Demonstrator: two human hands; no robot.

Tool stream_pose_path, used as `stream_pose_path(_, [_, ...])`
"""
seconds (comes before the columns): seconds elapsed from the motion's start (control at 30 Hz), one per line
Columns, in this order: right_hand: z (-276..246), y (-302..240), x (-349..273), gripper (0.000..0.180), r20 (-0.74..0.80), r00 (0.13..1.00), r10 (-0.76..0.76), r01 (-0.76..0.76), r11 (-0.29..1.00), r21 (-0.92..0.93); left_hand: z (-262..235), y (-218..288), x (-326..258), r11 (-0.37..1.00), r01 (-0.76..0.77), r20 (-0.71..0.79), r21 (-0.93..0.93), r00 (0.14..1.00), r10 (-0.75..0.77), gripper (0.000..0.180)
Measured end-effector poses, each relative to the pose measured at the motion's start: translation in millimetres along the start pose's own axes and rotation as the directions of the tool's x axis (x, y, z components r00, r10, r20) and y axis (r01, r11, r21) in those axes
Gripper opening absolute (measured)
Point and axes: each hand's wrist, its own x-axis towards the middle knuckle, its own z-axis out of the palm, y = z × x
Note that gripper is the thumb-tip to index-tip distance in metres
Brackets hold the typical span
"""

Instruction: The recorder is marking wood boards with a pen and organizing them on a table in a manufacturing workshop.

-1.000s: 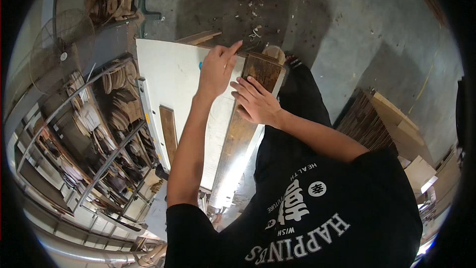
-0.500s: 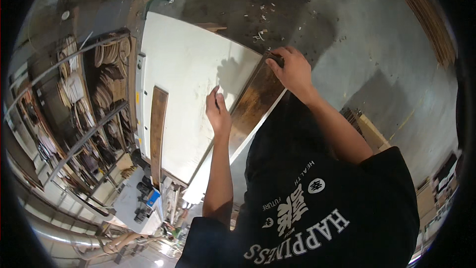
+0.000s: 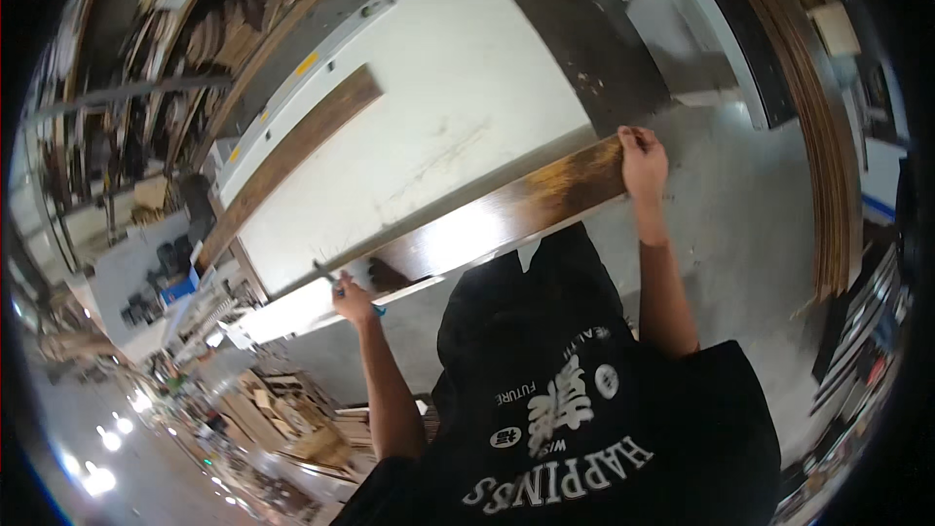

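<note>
Brown planks, two; hands, two.

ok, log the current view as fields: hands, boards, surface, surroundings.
left hand: holding a slim dark tool near the brown board's left part
right hand: at the brown board's right end, fingers curled at its corner; grip unclear
brown board: lies along the white panel's near edge
white panel: carries a narrower brown strip
far edge: metal bar with yellow marks
right background: stacked brown sheets
</note>
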Motion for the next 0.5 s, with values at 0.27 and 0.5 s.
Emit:
stream_pose_path(0.27, [-31, -39, 16, 0.037, 0.066, 0.974, -0.219, 0.22, 0.976, -0.006, -117, -66, 116, 0.81, 0.329, -0.116, -0.485, 0.894, -0.432, 0.05])
stream_pose_path(0.5, [-48, -103, 14, 0.044, -0.013, 0.946, -0.323, 0.321, 0.943, -0.087, -167, -43, 143, 0.847, 0.27, 0.022, -0.458, 0.956, -0.293, 0.053])
